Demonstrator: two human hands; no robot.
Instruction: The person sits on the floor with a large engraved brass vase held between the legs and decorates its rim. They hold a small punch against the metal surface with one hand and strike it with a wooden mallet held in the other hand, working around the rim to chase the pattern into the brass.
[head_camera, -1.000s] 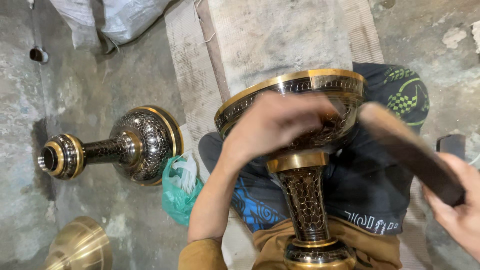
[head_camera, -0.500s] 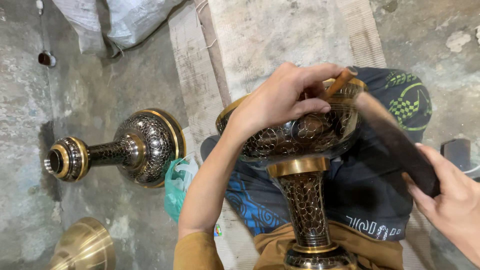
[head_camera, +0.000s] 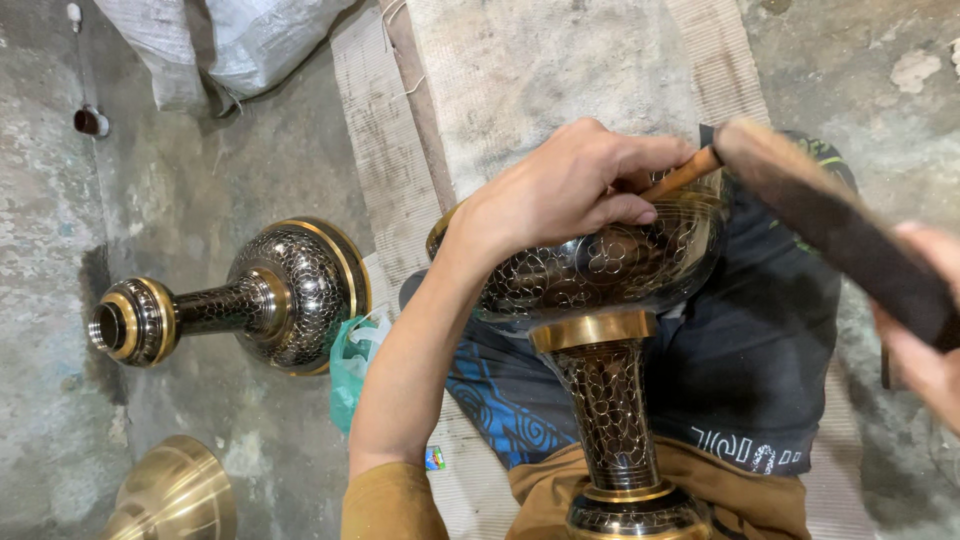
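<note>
While the left hand (head_camera: 570, 190) pinches a thin wooden punch (head_camera: 680, 178) against the rim of the black, gold-banded engraved brass goblet vase (head_camera: 600, 290) lying across the lap, the right hand (head_camera: 925, 340) grips a dark wooden mallet (head_camera: 830, 225). A skewed blow could hit the fingers or scar the rim. The punch tip is hidden; the right hand is blurred.

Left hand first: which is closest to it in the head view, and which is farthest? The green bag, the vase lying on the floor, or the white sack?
From the left hand:
1. Green bag, down to its left, beside the forearm.
2. Vase lying on the floor, farther left, on its side.
3. White sack, up in the top left corner, about as far as the vase's narrow end, so those two are close to call.
</note>
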